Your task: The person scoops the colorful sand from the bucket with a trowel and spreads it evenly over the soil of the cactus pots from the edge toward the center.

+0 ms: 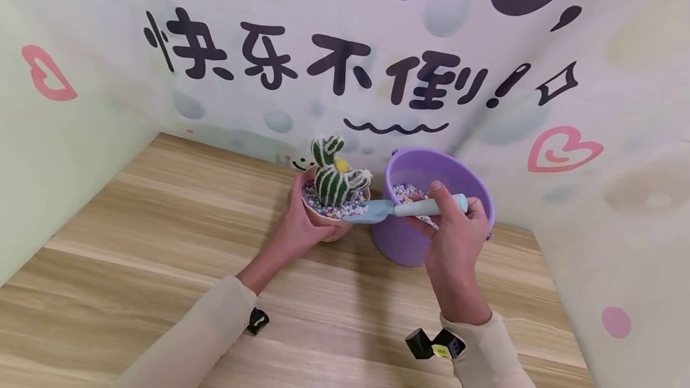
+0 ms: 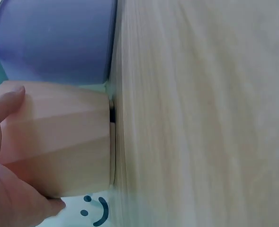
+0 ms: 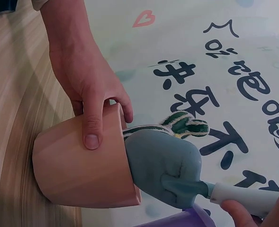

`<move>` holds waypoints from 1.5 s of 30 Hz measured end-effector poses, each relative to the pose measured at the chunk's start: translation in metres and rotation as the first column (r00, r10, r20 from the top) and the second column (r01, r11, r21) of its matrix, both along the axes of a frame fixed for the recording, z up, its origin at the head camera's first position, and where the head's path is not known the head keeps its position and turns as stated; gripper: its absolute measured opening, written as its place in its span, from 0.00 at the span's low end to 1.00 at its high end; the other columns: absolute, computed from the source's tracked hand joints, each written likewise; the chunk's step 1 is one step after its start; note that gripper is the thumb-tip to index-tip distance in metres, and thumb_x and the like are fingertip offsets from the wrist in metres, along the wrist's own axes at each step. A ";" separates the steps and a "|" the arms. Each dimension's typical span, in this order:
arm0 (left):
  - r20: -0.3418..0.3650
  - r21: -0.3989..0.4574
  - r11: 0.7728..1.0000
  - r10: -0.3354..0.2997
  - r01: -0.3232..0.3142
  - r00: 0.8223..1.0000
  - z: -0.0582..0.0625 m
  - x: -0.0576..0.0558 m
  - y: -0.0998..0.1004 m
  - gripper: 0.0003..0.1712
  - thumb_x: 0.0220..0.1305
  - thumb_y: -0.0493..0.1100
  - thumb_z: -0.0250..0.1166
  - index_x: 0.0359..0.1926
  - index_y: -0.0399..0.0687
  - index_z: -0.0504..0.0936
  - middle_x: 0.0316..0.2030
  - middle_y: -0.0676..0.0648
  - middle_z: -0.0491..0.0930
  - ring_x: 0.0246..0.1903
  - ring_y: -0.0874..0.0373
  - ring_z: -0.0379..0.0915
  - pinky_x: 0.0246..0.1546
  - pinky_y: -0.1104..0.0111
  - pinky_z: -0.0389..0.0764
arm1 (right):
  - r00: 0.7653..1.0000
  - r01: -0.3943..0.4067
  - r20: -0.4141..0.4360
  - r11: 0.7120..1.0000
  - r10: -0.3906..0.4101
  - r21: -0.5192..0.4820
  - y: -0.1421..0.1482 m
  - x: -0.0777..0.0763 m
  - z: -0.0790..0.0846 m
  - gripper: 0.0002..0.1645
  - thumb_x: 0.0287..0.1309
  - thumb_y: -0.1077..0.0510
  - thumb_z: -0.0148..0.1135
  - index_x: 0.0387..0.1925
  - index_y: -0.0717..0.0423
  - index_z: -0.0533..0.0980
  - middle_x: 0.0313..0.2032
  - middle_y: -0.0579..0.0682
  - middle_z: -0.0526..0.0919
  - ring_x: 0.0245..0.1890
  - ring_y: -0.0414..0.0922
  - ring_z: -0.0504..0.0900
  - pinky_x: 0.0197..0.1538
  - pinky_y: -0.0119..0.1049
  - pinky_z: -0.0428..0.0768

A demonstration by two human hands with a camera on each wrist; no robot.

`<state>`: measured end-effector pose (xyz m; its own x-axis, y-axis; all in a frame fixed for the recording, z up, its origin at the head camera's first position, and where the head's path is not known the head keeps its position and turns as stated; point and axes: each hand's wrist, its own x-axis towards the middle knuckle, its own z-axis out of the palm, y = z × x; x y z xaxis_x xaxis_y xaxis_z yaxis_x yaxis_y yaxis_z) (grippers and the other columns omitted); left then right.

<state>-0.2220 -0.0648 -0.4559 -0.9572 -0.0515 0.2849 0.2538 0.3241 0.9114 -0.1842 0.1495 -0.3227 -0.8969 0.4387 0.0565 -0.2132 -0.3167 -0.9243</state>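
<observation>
A small cactus [image 1: 332,184] with a yellow flower stands in a peach pot [image 3: 82,163] among multicoloured pebbles [image 1: 353,205]. My left hand [image 1: 302,217] grips the pot's rim from the left side, thumb across its front. In my right hand [image 1: 458,232] is the handle of a small blue shovel [image 1: 374,212]. The shovel's blade reaches over the pot's right rim beside the cactus; in the right wrist view it hides part of the plant. Whether pebbles lie on the blade cannot be told. Right of the pot, a purple bucket [image 1: 401,241] holds more pebbles [image 1: 406,192].
All of this is on a wood-grain tabletop [image 1: 178,226]. Behind it hangs a white backdrop [image 1: 226,103] with black lettering and hearts. The bucket stands close to the pot, near the backdrop, and my right hand is over its opening.
</observation>
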 end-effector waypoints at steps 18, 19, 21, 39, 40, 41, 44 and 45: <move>-0.045 -0.048 0.977 0.204 -0.206 0.978 0.003 0.007 0.014 0.73 0.30 0.50 0.85 0.74 0.55 0.46 0.67 0.39 0.58 0.65 0.45 0.60 0.64 0.51 0.66 | 0.997 0.013 -0.077 0.999 -0.010 0.044 -0.010 0.001 -0.006 0.20 0.53 0.59 0.72 0.28 0.56 0.65 0.26 0.55 0.84 0.29 0.50 0.88 0.33 0.53 0.83; -0.044 -0.058 0.977 0.202 -0.205 0.978 0.003 0.007 0.014 0.74 0.30 0.51 0.85 0.74 0.55 0.46 0.67 0.38 0.58 0.65 0.45 0.59 0.64 0.51 0.66 | 0.997 0.013 -0.078 0.999 -0.009 0.044 -0.010 0.001 -0.006 0.20 0.53 0.59 0.72 0.28 0.56 0.65 0.26 0.55 0.84 0.29 0.50 0.88 0.33 0.53 0.83; -0.040 -0.078 0.978 0.191 -0.193 0.981 0.003 0.006 0.013 0.74 0.31 0.52 0.85 0.74 0.55 0.45 0.67 0.38 0.57 0.65 0.44 0.59 0.64 0.50 0.67 | 0.997 0.009 -0.080 0.999 -0.005 0.044 -0.010 0.001 -0.005 0.20 0.54 0.60 0.72 0.28 0.56 0.65 0.25 0.55 0.84 0.29 0.49 0.87 0.33 0.53 0.83; 0.020 -0.001 1.000 0.026 -0.026 0.999 0.002 0.003 -0.004 0.72 0.36 0.48 0.83 0.75 0.63 0.42 0.72 0.46 0.53 0.69 0.48 0.54 0.67 0.51 0.61 | 0.996 -0.011 -0.084 0.997 0.018 0.083 -0.011 -0.001 0.001 0.25 0.53 0.59 0.72 0.24 0.54 0.60 0.25 0.53 0.85 0.29 0.52 0.88 0.29 0.50 0.84; 0.019 0.001 1.000 0.029 -0.029 0.999 0.003 0.003 -0.004 0.72 0.36 0.47 0.83 0.75 0.62 0.43 0.71 0.46 0.53 0.69 0.48 0.54 0.67 0.51 0.61 | 0.996 -0.018 -0.085 0.996 0.025 0.085 -0.011 -0.001 0.001 0.25 0.53 0.59 0.72 0.24 0.54 0.60 0.25 0.53 0.85 0.29 0.52 0.88 0.30 0.50 0.84; 0.021 0.002 0.999 0.032 -0.032 0.999 0.003 0.003 -0.003 0.71 0.37 0.46 0.83 0.74 0.61 0.43 0.71 0.46 0.54 0.68 0.48 0.55 0.67 0.51 0.62 | 0.996 -0.024 -0.087 0.996 0.032 0.087 -0.011 -0.001 0.002 0.25 0.53 0.59 0.72 0.23 0.53 0.60 0.26 0.53 0.84 0.30 0.52 0.88 0.31 0.51 0.84; 0.032 0.001 0.999 0.044 -0.044 0.999 0.005 0.002 -0.002 0.70 0.37 0.44 0.82 0.74 0.60 0.44 0.71 0.45 0.54 0.67 0.48 0.56 0.66 0.50 0.63 | 0.995 -0.035 -0.093 0.995 0.044 0.098 -0.012 -0.001 0.004 0.25 0.53 0.58 0.72 0.23 0.53 0.60 0.27 0.54 0.84 0.31 0.53 0.88 0.32 0.52 0.84; 0.039 -0.002 0.999 0.049 -0.049 0.998 0.005 0.003 -0.001 0.70 0.37 0.43 0.82 0.74 0.60 0.43 0.71 0.44 0.54 0.67 0.47 0.56 0.65 0.50 0.63 | 0.995 -0.035 -0.093 0.994 0.044 0.101 -0.012 -0.001 0.004 0.25 0.53 0.58 0.73 0.24 0.53 0.61 0.26 0.54 0.84 0.31 0.53 0.88 0.32 0.51 0.84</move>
